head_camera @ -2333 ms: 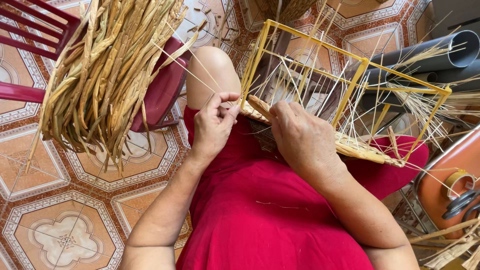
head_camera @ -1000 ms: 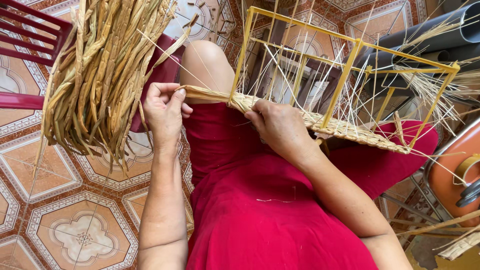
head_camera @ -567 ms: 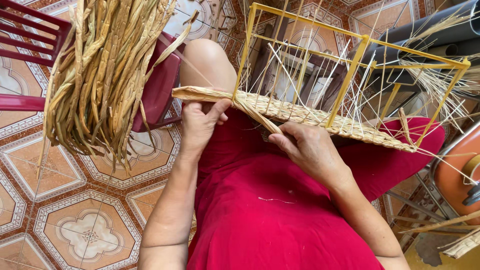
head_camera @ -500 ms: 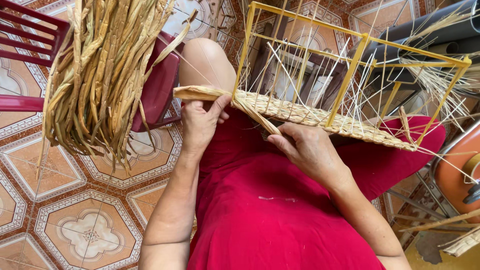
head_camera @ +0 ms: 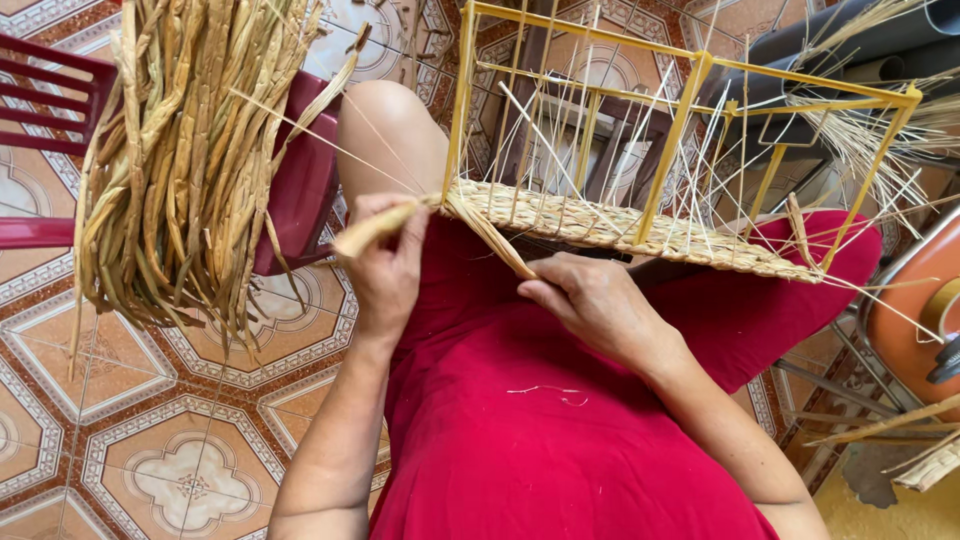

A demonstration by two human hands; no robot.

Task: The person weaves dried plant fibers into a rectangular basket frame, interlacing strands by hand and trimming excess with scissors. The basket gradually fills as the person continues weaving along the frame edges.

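head view looks down on a lap in a red garment (head_camera: 560,430), where a yellow wire frame (head_camera: 690,110) rests across the thighs. it is a box of thin, smooth metal rods, open on its sides, its long axis running from the bare knee (head_camera: 390,135) on the left toward the right edge of the lap, dipping a little that way. along its near bottom rail sits a woven band (head_camera: 620,225) of pale straw, flat, tight and ribbed, following the same line. thin stiff straw stakes (head_camera: 560,140) rise from the band through the frame, fanning in many directions.

the left hand (head_camera: 385,270) is closed around a flat dried strand (head_camera: 375,225), tan and fibrous, which points from the fist toward the frame's near left corner. the right hand (head_camera: 600,305) pinches a second strand (head_camera: 495,240) between thumb and fingertips; that strand slants from the same corner down to the hand, just under the band.

left of the lap, a thick bundle of dried reeds (head_camera: 185,160), twisted, coarse and yellow-brown, hangs over a dark red plastic chair (head_camera: 300,180), its ends pointing down at the patterned floor tiles (head_camera: 170,440). grey pipes (head_camera: 860,40) lie beyond the frame, and an orange rounded container (head_camera: 915,300) stands at the right.
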